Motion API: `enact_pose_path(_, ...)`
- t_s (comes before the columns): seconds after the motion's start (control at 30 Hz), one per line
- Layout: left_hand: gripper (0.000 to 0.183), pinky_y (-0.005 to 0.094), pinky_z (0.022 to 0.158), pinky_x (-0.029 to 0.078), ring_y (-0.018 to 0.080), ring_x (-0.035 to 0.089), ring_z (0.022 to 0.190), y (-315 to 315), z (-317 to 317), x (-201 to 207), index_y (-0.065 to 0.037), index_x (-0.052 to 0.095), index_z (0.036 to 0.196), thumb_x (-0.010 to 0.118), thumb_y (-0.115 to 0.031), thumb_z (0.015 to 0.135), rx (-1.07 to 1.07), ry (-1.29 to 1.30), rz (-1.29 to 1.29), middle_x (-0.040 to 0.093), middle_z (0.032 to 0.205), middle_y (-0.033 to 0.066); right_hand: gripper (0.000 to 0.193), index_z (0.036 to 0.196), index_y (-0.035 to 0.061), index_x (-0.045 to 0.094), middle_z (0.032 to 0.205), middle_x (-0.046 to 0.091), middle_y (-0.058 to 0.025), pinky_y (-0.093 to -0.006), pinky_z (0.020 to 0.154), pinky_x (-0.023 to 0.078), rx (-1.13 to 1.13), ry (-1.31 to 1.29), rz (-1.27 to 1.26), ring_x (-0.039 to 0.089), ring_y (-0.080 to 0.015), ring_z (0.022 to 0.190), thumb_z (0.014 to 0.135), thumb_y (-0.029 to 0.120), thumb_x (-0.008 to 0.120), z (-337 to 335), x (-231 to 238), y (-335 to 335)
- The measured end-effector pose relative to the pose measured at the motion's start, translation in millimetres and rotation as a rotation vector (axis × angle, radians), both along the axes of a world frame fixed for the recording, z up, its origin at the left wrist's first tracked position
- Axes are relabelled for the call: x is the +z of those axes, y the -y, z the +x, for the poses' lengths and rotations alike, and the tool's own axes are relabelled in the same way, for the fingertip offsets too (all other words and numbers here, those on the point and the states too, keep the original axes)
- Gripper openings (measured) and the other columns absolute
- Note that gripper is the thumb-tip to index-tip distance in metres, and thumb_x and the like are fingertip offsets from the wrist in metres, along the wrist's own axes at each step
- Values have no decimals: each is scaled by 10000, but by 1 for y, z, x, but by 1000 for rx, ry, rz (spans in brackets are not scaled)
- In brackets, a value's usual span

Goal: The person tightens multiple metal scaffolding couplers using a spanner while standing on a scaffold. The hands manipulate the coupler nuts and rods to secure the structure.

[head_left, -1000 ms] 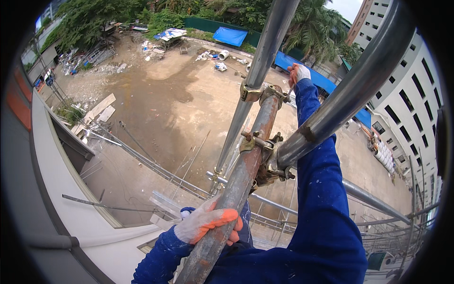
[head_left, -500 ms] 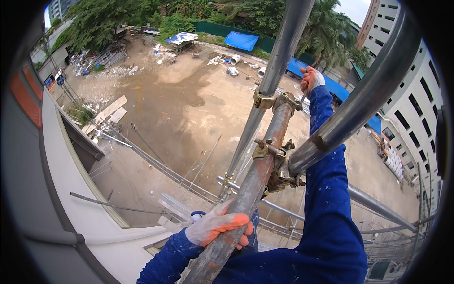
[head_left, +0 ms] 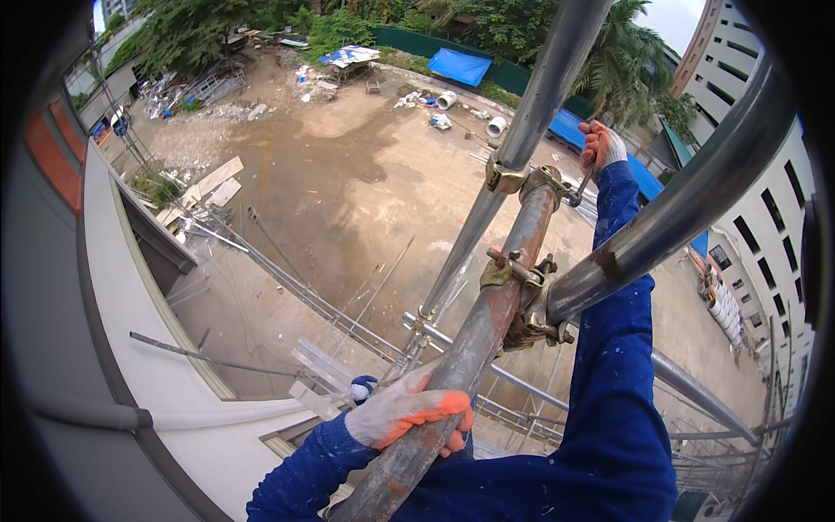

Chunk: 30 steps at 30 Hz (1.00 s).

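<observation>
My left hand (head_left: 407, 411), in a white and orange glove, is wrapped round a rusty grey scaffold pipe (head_left: 478, 348) slanting up from the lower edge. At the pipe's far end a scaffold clamp (head_left: 543, 184) joins it to a steel upright pole (head_left: 555, 83). Beyond the clamp my right hand (head_left: 603, 146), gloved alike, is closed on the thin metal handle of a wrench (head_left: 584, 185), whose head meets the clamp. Nearer, a second clamp (head_left: 522, 300) ties the rusty pipe to a thick steel tube (head_left: 670, 230), which passes in front of my right forearm.
Far below lies a muddy yard (head_left: 322, 200) with debris, concrete pipes (head_left: 496, 127) and blue tarps (head_left: 459, 66). More scaffold tubes (head_left: 531, 390) cross beneath me. A building's ledge (head_left: 143, 322) runs along the left. Lower down, a person's white helmet (head_left: 359, 393) shows beside the rusty pipe.
The view has shifted slightly, so pipes and clamps sit a little further right and lower. My right hand has tilted slightly, still on the wrench; my left keeps its hold on the pipe.
</observation>
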<state>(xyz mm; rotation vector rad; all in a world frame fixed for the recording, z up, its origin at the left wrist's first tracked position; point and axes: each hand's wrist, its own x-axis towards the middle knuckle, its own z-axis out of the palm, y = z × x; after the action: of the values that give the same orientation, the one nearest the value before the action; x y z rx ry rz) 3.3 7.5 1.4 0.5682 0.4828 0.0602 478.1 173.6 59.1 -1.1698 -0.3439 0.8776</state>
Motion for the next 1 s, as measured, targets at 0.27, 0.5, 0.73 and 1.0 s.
enact_pose_path(0.27,520,333,606,557,212,663,727,1,0,6,-16,379,1261,637,-228,863,2,-39,31,614,952,151,371,1136,13,529,584,316,59,-238,381,252,-282,285,444,243,-63,412,977,340,456,-41,12,40)
enact_pose_path(0.5,553,342,628,567,216,663,729,-1,0,4,-14,365,1278,644,-242,857,-12,-29,46,614,958,150,345,1117,22,548,592,349,54,-232,371,266,-284,500,551,295,-50,425,943,320,543,-53,12,48)
enact_pose_path(0.73,575,344,632,569,223,664,728,-1,-1,2,-24,337,1308,637,-233,864,-5,-1,3,613,958,156,361,1083,11,541,562,391,29,-222,336,284,-205,770,927,331,-66,403,903,312,624,-91,-7,67)
enact_pose_path(1.0,587,350,638,563,229,662,750,-2,-1,5,-26,328,1321,637,-231,867,-11,-8,14,611,966,162,369,1034,-29,553,562,444,-11,-231,327,280,-425,813,1004,339,-67,396,919,317,609,-117,-15,67)
